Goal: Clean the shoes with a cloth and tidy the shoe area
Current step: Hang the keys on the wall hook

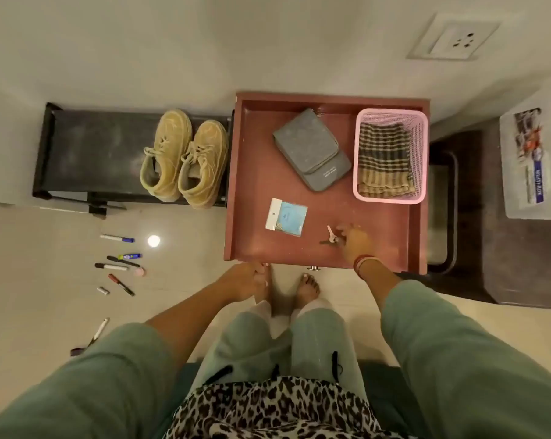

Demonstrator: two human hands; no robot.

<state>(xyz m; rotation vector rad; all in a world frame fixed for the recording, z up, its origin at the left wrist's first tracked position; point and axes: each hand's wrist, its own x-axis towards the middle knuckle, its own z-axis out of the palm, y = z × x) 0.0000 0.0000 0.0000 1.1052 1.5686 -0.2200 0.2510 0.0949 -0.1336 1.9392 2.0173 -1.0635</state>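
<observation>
Head view, tidying step. The shoes (185, 160) are seen paired on the rack (87, 153), left of the open drawer (255, 217). The cloth (383, 160) lies folded in the basket (423, 153) at the drawer's far right corner, not yet taken up. The left hand (247, 277) is curled over the drawer's front edge. The right hand (358, 242) is set at the keys (328, 237); whether they are pinched cannot be told. Pens (119, 264) are scattered on the floor (46, 280). Sorting of the drawer is judged the step in hand. Next, the cloth must be lifted from the basket and carried to the shoes.
</observation>
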